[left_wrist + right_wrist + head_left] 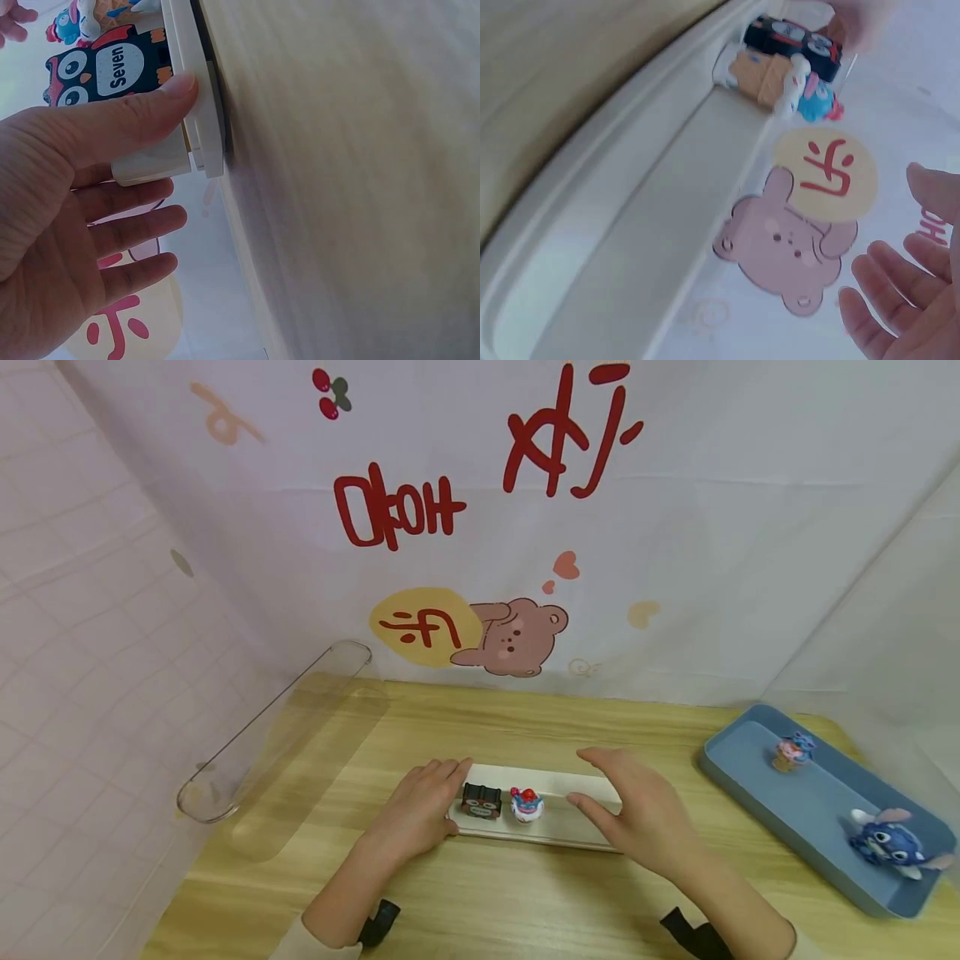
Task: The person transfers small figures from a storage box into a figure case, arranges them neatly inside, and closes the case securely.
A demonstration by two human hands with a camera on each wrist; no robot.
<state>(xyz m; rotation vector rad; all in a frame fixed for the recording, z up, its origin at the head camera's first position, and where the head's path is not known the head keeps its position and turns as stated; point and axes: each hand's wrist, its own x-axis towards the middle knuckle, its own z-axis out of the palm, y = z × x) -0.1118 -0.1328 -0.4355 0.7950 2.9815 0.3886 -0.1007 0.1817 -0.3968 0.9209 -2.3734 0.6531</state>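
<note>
steadying the white tray (570,812) seems to be the step in hand, and doing it well is calling for an even squeeze at the nine o'clock end, with the base sitting flat on the tabletop (495,893) and no sudden tug. the "seven"-lettered owl figurine (481,802) is standing inside that end, and the ice-cream-cone figurine (527,806) is standing just beside it, on its three o'clock side; both are looking easy to topple, so slow, level handling is probably safest. of the hands, the left hand (426,806) is clamping the tray's nine o'clock end, its thumb pressing the six o'clock rim while its fingers are reaching round toward twelve. the right hand (637,806) is hovering about the three o'clock end, thumb and fingers spread well apart, holding nothing. farther toward three o'clock, the blue tray (821,810) is bearing a stitch figurine (891,843); toward ten, a clear bin (307,752) is resting.
</note>
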